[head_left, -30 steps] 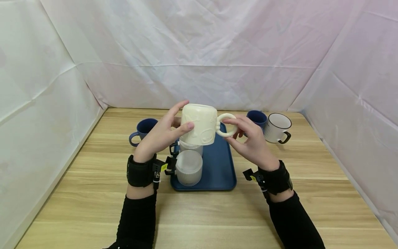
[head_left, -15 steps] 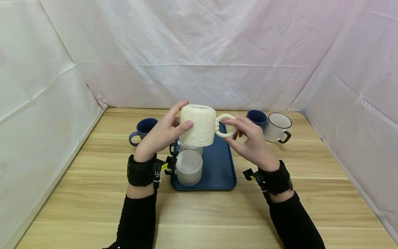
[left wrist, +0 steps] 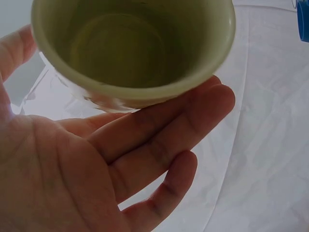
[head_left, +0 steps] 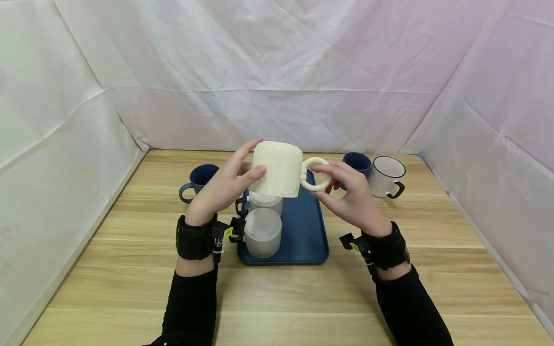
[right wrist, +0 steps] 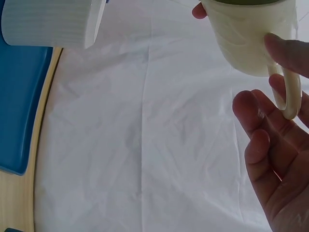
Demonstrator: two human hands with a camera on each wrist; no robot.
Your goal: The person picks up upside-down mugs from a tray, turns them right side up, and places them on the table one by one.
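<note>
A cream mug with a ring handle hangs upside down in the air above a blue tray. My left hand grips its body, thumb in front and fingers behind. My right hand pinches the ring handle. In the left wrist view the mug's open mouth faces the camera, with the fingers behind it. In the right wrist view the mug sits at the top, with fingers on its handle.
On the tray stand a frosted white cup and another cup behind it. A blue mug stands left of the tray. Another blue mug and a white dark-rimmed mug stand at the right. White sheets wall in the wooden table.
The cream mug has risen slightly and tilted, so less of its base shows. Both hands keep the same hold.
</note>
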